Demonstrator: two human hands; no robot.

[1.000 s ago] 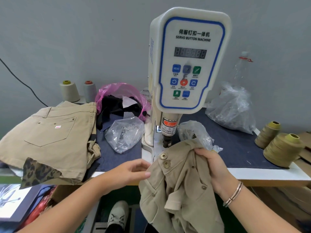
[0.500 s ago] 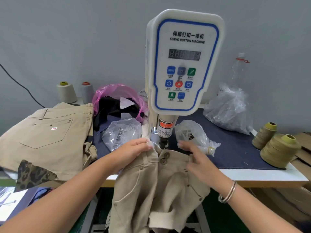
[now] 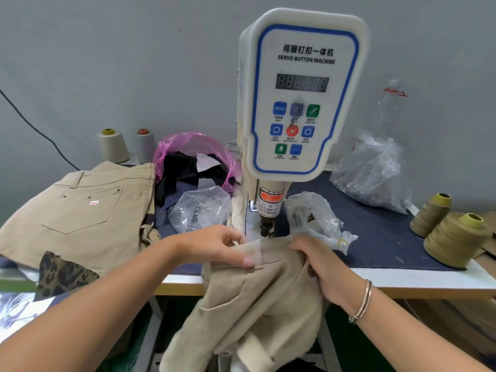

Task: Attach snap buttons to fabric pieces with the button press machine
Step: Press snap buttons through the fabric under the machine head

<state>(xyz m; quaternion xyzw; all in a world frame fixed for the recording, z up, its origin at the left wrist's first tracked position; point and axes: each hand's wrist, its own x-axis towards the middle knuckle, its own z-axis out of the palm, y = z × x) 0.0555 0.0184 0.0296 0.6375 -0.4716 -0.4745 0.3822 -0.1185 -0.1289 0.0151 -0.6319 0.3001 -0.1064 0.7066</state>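
A white servo button machine [image 3: 300, 98] stands at the table's middle, its dark punch [image 3: 265, 228] pointing down. A beige garment [image 3: 257, 299] hangs over the table's front edge, its top edge lying right under the punch. My left hand [image 3: 214, 245] pinches the garment's upper left edge, thumb on top. My right hand [image 3: 319, 267] grips the fabric on the right, fingers curled into the cloth. The buttons on the garment are hidden by folds.
Folded beige trousers [image 3: 80, 210] lie at the left. Clear bags of parts [image 3: 200, 208] [image 3: 314, 221] flank the machine; a larger one [image 3: 373, 173] sits behind. Olive thread cones [image 3: 453, 237] stand at the right, a pink bag [image 3: 196, 157] behind left.
The garment has been pushed up so its top edge lies under the punch, and its two buttons are no longer visible. My right hand went from open above the fabric to gripping it.
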